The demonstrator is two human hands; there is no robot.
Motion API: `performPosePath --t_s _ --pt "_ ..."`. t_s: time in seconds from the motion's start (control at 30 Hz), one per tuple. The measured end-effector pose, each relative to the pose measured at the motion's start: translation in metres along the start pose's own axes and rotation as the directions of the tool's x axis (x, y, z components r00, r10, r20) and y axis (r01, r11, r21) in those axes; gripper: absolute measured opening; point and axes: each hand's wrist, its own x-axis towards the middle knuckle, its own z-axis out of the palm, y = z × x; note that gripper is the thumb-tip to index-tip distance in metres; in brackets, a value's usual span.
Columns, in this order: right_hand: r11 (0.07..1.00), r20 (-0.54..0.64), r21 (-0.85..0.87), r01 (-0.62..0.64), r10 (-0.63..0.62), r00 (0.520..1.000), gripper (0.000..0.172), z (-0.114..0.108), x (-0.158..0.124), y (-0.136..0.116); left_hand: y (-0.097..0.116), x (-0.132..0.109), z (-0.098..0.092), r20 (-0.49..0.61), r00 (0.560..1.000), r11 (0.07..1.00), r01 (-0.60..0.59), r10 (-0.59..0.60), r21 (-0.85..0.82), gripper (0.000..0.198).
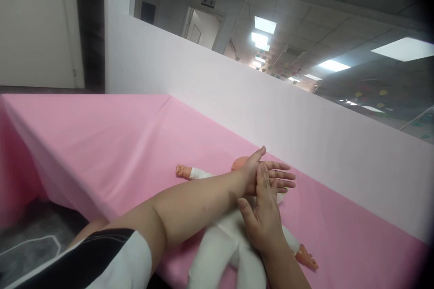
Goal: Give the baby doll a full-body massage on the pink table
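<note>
Doll [222, 235] already laid toward the table's [129, 122] far edge, right hand [267, 221] rests across spread left hand [250, 177], neither gripping, contact beneath unconfirmed

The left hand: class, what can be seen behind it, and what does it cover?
Behind the left hand, part of the doll's head shows, with pink cloth around it. The rest of the head is covered and cannot be made out.
</note>
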Motion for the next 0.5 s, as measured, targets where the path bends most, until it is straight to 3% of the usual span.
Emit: performPosePath --t_s 0.07,0.23,0.5 --pt "0.998 -0.017 -0.030 -0.056 0.056 0.998 0.082 0.002 0.001 0.005 -0.005 0.002 0.001 0.004 1.000 0.999 0.005 -0.005 0.034 0.086" --pt "0.980 -0.091 -0.104 -0.167 0.158 0.983 0.073 0.008 0.004 0.023 -0.008 0.009 0.006 -0.108 0.993 0.994 0.055 -0.044 0.094 0.083" --pt "0.974 -0.016 -0.123 -0.189 0.189 0.982 0.068 0.013 0.007 0.022 0.033 -0.004 0.007 -0.211 0.973 0.987 -0.061 0.092 0.147 0.088"
